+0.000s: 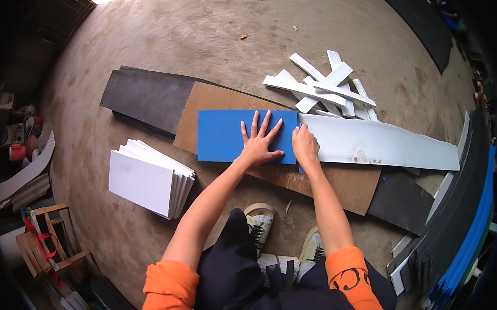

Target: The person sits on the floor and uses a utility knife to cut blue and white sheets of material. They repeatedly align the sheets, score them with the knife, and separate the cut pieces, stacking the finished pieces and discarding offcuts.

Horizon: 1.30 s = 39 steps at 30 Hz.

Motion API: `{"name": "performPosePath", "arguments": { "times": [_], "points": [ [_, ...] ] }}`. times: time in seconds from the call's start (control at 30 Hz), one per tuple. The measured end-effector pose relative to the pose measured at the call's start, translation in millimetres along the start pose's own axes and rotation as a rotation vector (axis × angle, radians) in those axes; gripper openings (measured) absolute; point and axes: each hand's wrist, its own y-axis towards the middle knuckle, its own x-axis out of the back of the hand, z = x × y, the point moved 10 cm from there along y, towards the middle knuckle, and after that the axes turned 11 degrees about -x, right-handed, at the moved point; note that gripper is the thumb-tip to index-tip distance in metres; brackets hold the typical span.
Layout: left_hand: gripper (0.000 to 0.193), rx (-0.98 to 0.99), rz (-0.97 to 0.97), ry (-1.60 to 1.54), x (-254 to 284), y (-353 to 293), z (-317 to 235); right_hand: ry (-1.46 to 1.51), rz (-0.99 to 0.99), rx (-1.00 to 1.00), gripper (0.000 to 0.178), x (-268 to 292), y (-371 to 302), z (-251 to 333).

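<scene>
My left hand (257, 147) lies flat with fingers spread on a blue rectangular board (219, 134), pressing it down. The blue board rests over a long white foam sheet (393, 142), which extends out to the right. At the blue board's right edge my right hand (305, 145) is closed in a fist around a slim blue tool, apparently a utility knife (301, 169). Only its blue ends show above and below the fist; I cannot see a blade. Beneath them lies a brown board (344, 187), set across dark grey sheets (146, 95).
White offcut strips (329, 86) are heaped beyond the white sheet. Cut white panels (142, 178) stand stacked at the left. Long black and blue sheets (470, 220) line the right side. A wooden frame (53, 240) sits at lower left. My shoes (259, 227) are close to the brown board.
</scene>
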Motion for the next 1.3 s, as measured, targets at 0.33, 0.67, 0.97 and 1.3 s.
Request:
{"name": "performPosePath", "arguments": {
  "times": [0.33,0.67,0.97,1.3],
  "points": [
    [0.054,0.665,-0.696,-0.146,69,-151,151,0.179,0.092,-0.068,0.049,-13,6,-9],
    [0.034,0.672,-0.427,-1.35,14,-152,185,0.444,0.086,-0.02,0.037,-9,16,-37],
    [0.026,0.684,-0.505,-1.292,17,-150,193,0.688,0.157,-0.08,0.033,-14,23,-48],
    [0.026,0.714,-0.504,-0.938,23,-154,200,0.462,0.021,-0.028,0.033,-1,16,-29]
  ]
}}
